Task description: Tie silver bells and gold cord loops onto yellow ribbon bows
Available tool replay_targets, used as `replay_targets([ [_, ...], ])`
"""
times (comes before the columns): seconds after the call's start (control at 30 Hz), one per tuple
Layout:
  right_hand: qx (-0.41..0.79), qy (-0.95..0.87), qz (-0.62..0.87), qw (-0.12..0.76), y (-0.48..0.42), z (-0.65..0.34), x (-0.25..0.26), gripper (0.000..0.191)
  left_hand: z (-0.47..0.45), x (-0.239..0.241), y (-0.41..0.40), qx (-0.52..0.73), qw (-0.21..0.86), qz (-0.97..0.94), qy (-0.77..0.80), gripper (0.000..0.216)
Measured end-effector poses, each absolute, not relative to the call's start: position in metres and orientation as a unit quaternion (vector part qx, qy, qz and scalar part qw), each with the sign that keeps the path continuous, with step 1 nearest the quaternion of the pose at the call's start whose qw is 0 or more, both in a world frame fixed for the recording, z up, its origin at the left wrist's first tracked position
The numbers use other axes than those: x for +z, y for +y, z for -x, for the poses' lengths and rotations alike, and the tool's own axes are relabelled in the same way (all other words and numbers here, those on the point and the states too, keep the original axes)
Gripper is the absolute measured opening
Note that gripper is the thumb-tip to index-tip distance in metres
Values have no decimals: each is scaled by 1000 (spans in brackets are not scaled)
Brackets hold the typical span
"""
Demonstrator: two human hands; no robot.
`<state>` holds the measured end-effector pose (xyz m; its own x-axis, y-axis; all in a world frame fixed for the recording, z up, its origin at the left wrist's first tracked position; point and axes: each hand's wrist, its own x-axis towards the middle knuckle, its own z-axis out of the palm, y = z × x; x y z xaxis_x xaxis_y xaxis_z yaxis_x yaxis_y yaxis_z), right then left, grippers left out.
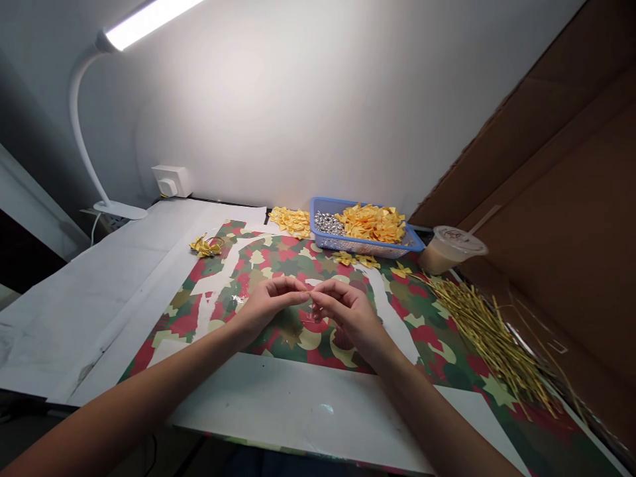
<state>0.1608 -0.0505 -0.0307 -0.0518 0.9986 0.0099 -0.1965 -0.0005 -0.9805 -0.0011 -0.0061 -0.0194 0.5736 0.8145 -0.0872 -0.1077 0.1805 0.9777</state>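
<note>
My left hand [271,303] and my right hand [350,315] meet over the middle of the patterned sheet [303,334], fingertips almost touching. Each is closed in a pinch of thumb and fingers. Between them shows a tiny yellowish-brown bit, too small to name and mostly hidden by the fingers. Beyond the hands, yellow ribbon bows [368,260] lie in front of a blue plastic basket [382,250]. Inside the basket are a heap of yellow bows [375,224] and a pile of small silvery pieces [328,224].
More yellow bows [291,222] lie left of the basket. A bow with a wire-like loop [206,246] rests at the left. On the right are a bundle of thin golden stems [484,331], a lidded drink cup [450,252] and cardboard [561,172]. A lit lamp [79,126] stands at left.
</note>
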Motion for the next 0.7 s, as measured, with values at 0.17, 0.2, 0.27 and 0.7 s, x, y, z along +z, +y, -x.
replay_targets([
  [0.17, 527, -486, 448, 534, -51, -161, -28, 25, 2, -20, -5, 325, 691, -552, 335, 17],
  [0.2, 517, -494, 452, 533, -52, -160, -27, 25, 3, -21, -5, 326, 689, -553, 337, 17],
  [0.27, 494, -510, 459, 534, -53, -159, -26, 25, 3, -21, -5, 327, 687, -555, 336, 17],
  [0.7, 342, -592, 482, 548, -58, -158, -24, 9, 3, -19, -4, 343, 664, -576, 331, 17],
])
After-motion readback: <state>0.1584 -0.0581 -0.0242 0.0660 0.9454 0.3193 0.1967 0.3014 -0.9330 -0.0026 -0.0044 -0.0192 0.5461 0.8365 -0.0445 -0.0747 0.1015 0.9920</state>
